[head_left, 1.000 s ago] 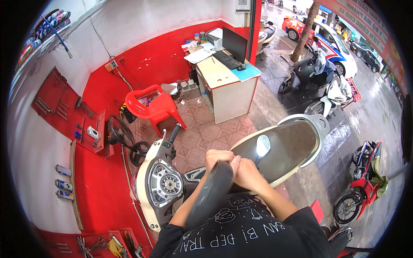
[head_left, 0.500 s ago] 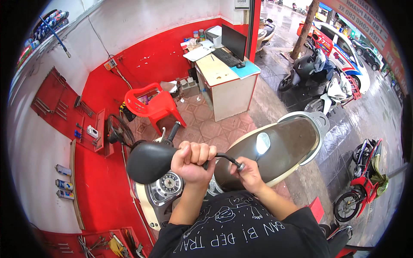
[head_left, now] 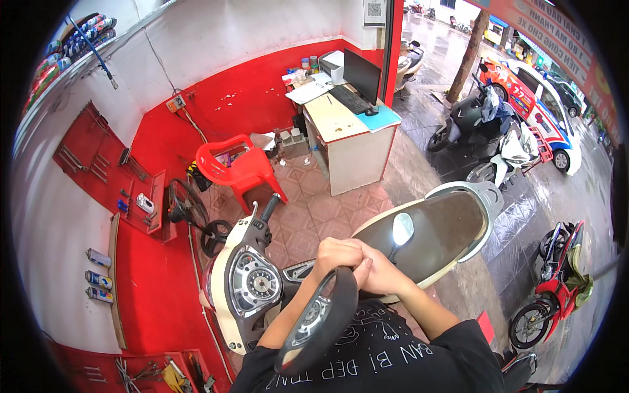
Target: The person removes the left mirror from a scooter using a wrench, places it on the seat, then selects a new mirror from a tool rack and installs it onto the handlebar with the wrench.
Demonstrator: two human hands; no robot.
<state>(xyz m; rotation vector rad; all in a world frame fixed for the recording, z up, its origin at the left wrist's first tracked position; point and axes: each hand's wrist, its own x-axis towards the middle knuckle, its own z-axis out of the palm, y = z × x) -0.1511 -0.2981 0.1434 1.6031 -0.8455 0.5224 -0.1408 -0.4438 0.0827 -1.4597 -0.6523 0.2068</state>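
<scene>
Black mirror [head_left: 343, 309] tilts just below my left hand [head_left: 336, 254], fingers grasping its upper end, shirt [head_left: 393, 347] behind. Right hand [head_left: 382, 270] presses against left; stem hidden, can't tell its grip.

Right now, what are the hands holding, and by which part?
A black mirror, apparently by its stem end; the hands, close together, hide the exact grip.

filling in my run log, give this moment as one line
left hand: gripping black mirror | right hand: against left hand, grip hidden | scooter gauge cluster: left of hands | red chair: on tiled floor
</scene>
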